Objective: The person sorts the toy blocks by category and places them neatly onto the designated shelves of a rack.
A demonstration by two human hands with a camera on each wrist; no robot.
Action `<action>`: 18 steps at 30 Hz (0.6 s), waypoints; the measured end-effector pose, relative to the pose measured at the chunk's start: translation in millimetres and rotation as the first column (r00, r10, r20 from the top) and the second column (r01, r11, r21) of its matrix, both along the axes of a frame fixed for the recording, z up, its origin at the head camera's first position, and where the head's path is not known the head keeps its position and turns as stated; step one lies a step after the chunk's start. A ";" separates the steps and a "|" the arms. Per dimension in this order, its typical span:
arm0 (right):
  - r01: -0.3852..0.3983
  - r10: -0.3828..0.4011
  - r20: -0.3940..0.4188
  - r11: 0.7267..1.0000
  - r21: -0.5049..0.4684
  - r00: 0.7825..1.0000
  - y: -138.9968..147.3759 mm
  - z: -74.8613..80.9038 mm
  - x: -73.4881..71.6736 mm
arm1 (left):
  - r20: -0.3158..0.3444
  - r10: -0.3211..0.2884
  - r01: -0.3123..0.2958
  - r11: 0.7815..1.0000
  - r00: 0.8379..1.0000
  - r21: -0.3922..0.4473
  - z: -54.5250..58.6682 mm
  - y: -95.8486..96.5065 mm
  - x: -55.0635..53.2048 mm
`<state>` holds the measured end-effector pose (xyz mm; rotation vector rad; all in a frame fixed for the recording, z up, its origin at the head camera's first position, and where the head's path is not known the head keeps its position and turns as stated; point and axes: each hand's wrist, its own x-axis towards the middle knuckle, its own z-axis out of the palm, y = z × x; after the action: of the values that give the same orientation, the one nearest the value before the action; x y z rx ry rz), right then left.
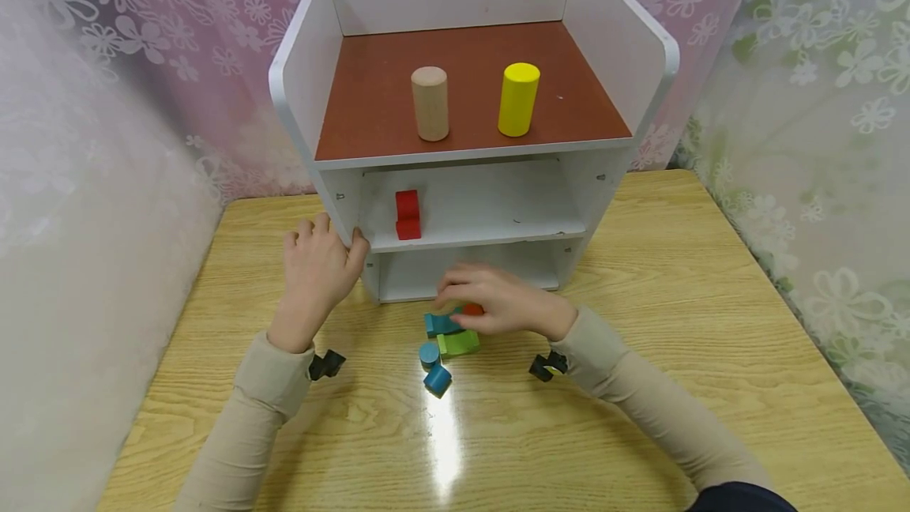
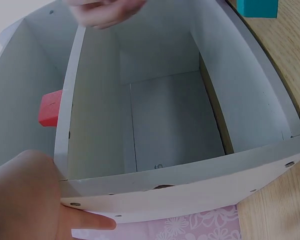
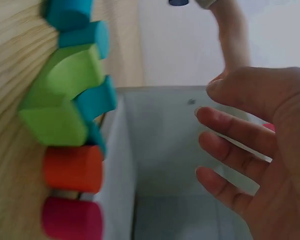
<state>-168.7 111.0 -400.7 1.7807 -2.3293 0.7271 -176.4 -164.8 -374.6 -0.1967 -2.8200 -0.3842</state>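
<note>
While our left hand (image 1: 320,271) grips the side panel of the white shelf unit (image 1: 611,38), its fingers and thumb clamped about the front edge, our right hand (image 1: 501,301) hangs over the blocks at the unit's foot, thumb and fingers apart and holding nothing. The unit stands toward the far edge of the desk (image 1: 711,338). Between it and the near edge lie a teal block (image 1: 437,325), a green block (image 1: 458,344), two small blue blocks (image 1: 438,381) and, seen from the right wrist, an orange cylinder (image 3: 72,169) beside a crimson cylinder (image 3: 72,218). A red piece (image 1: 408,216) sits on the middle shelf (image 1: 490,233).

We judge the step in hand to be a pause between grips in handling these blocks. From here, a next move calls for lowering the right fingers and pinching one block without nudging its close neighbours; the cylinders could roll if brushed.
</note>
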 end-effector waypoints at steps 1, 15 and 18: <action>0.002 -0.002 0.003 1.000 0.009 1.000 1.5 -2.9 -0.6 | 0.002 0.000 0.000 1.000 1.000 -0.001 0.2 0.2 0.1; 0.015 -0.012 -0.015 0.978 0.210 1.000 16.4 -34.2 3.3 | 0.017 0.005 -0.005 1.000 1.000 -0.005 0.7 0.7 0.2; 0.016 -0.007 -0.035 0.967 0.255 0.999 17.1 -39.0 4.9 | 0.017 0.007 -0.007 1.000 1.000 -0.001 0.8 0.6 0.0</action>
<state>-163.8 128.1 -439.7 1.8582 -2.5040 0.4049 -176.3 -164.2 -373.9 -0.1850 -2.8369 -0.3854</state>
